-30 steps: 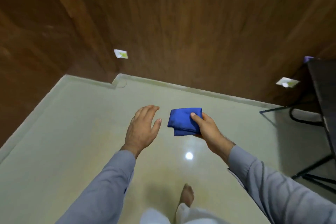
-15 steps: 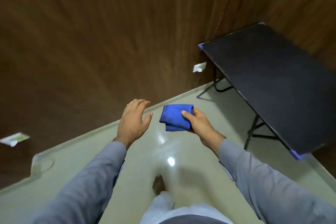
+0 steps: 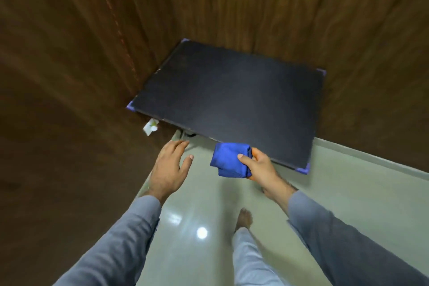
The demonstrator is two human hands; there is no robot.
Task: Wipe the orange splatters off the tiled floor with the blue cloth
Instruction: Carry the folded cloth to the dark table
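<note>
The right hand (image 3: 260, 167) pinches a folded, deep-blue cloth (image 3: 228, 160), thumb on top and fingers beneath, holding it in the air in front of the body, well above the glossy pale-green tiled floor (image 3: 348, 193). The left hand (image 3: 168, 167) hovers beside it, fingers loosely spread and holding nothing. The cloth's long axis runs roughly left to right, its free folded end pointing toward the left hand. No orange splatters show here, so the sensible step is to locate them first, then crouch and press a flat face of the fold down. A black rectangular table (image 3: 232, 100) stands just beyond, against the brown wood-panelled wall (image 3: 69, 76).
</note>
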